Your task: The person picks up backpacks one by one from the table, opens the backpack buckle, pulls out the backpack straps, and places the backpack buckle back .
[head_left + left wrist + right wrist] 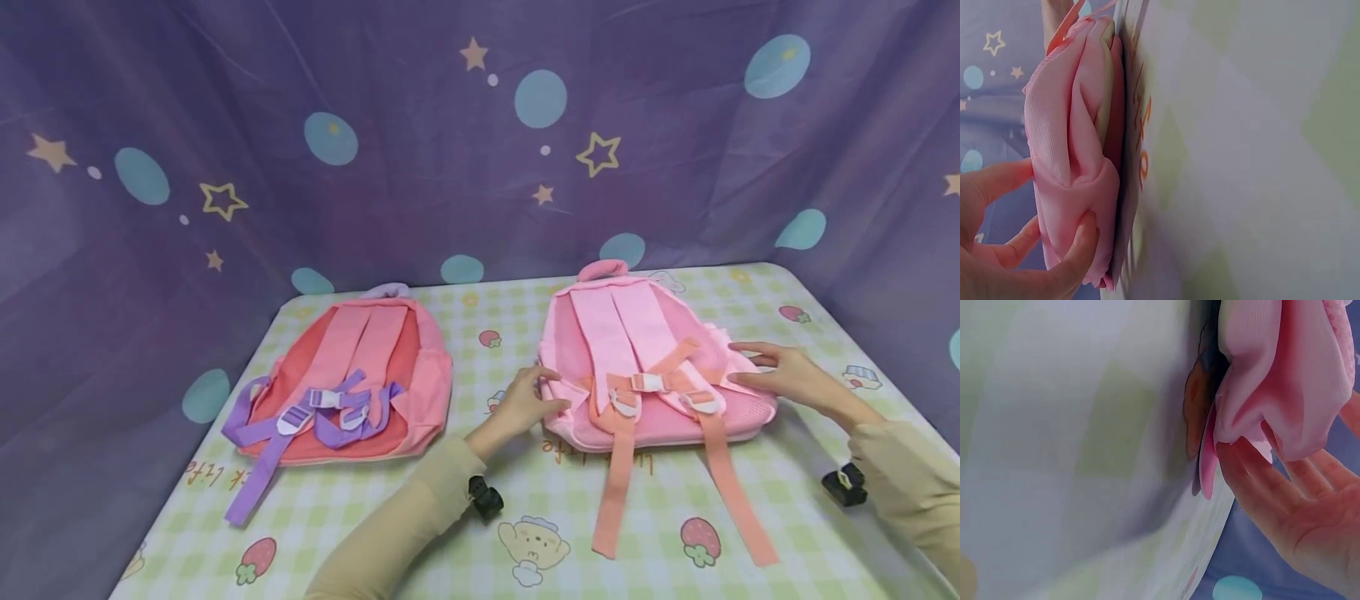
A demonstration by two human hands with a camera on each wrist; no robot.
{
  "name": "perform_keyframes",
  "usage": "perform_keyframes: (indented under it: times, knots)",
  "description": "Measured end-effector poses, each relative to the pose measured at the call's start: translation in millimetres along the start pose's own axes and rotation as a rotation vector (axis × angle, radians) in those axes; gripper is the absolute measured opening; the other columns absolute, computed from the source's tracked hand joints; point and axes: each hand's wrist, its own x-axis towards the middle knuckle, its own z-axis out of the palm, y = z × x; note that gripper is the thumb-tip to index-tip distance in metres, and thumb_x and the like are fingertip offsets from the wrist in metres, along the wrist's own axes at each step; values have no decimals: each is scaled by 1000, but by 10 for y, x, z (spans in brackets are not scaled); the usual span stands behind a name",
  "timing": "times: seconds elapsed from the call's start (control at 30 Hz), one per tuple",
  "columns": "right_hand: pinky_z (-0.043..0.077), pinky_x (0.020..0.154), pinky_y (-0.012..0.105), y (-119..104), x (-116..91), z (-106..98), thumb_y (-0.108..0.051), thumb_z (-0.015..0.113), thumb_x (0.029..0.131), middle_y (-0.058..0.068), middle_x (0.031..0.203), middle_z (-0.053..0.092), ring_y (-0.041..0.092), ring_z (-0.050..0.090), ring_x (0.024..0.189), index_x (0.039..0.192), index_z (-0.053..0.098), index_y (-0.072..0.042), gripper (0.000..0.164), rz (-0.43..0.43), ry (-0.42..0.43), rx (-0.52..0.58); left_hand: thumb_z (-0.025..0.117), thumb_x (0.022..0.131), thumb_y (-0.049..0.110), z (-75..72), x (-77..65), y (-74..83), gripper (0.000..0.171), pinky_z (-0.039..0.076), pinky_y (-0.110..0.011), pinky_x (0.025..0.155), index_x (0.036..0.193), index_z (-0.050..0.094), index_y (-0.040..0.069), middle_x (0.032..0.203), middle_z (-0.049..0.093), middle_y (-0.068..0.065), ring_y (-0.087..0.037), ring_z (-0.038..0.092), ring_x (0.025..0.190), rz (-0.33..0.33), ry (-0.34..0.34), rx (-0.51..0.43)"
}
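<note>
A light pink backpack lies on the table with its straps facing up and its two orange strap ends trailing toward me. A white buckle joins an orange strap across its back. My left hand touches the bag's left side, fingers spread and slightly bent. In the left wrist view, fingertips press on the side pocket. At the opposite side, my right hand touches the other pocket with loosely extended fingers. The right wrist view shows them against its pink fabric, partly hidden behind it.
Left of it lies a coral-pink backpack with purple straps, also strap side up. A green-and-white checked cloth with printed strawberries covers the table. Behind hangs a purple curtain with stars and dots.
</note>
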Motion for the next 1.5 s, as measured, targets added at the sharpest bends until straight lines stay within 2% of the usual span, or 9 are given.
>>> perform_keyframes:
  times: [0.07, 0.17, 0.23, 0.3, 0.57, 0.9, 1.1, 1.3, 1.5]
  knots:
    - [43, 64, 15, -31, 19, 40, -31, 64, 80, 33, 116, 48, -11, 45, 87, 128, 41, 3, 62, 3, -2, 10, 72, 72, 16, -50, -16, -26, 39, 41, -21, 62, 106, 58, 2, 103, 49, -14, -16, 48, 75, -1, 1, -3]
    - [44, 66, 17, -83, 43, 108, -33, 63, 81, 33, 117, 48, 14, 55, 97, 128, 41, 3, 63, 5, -17, 11, 71, 72, 16, -123, -44, -69, 39, 41, -21, 60, 107, 58, 2, 105, 49, -15, -14, 47, 73, -9, 3, 8]
    - [45, 69, 22, -121, 59, 150, -34, 63, 81, 33, 117, 47, 33, 53, 103, 129, 40, 3, 65, 10, -25, 8, 71, 72, 15, -169, -63, -97, 40, 41, -21, 60, 108, 58, 2, 105, 50, -16, -13, 47, 72, -12, 6, 19]
    - [45, 74, 27, -160, 76, 188, -37, 63, 80, 34, 119, 46, 42, 48, 107, 130, 39, 3, 68, 18, -36, -5, 71, 72, 15, -216, -84, -113, 41, 42, -21, 59, 108, 57, 1, 106, 50, -16, -13, 47, 71, -15, 12, 26]
    - [45, 71, 31, -287, 159, 276, -42, 62, 79, 33, 121, 45, 38, 50, 104, 132, 37, -1, 72, 25, -55, 3, 71, 72, 14, -393, -159, -138, 41, 42, -23, 62, 109, 57, 1, 105, 49, -18, -15, 49, 72, -26, 35, 48]
    - [45, 70, 19, -367, 241, 377, -36, 63, 80, 30, 119, 48, 39, 49, 107, 131, 39, 0, 67, -28, -61, 75, 71, 72, 13, -527, -181, -250, 39, 45, -21, 59, 106, 59, 0, 107, 48, -19, -18, 55, 73, -43, 81, 69]
    - [47, 75, 29, -427, 279, 429, -37, 62, 81, 30, 122, 45, 39, 47, 109, 132, 37, -1, 67, -29, -80, 85, 71, 71, 9, -608, -211, -284, 39, 45, -21, 57, 106, 59, -3, 105, 48, -22, -20, 55, 72, -49, 90, 44]
    - [48, 79, 38, -481, 314, 480, -36, 62, 81, 30, 126, 39, 41, 45, 111, 133, 35, -1, 68, -36, -108, 134, 71, 71, 9, -690, -228, -332, 38, 45, -23, 58, 105, 60, -4, 103, 50, -21, -21, 55, 74, -15, 93, 97]
    - [47, 78, 33, -518, 344, 526, -31, 63, 81, 31, 123, 43, 40, 47, 109, 132, 37, 0, 65, -67, -92, 146, 71, 70, 6, -736, -236, -368, 38, 47, -25, 61, 104, 59, -6, 103, 52, -21, -25, 56, 74, 3, 104, 102]
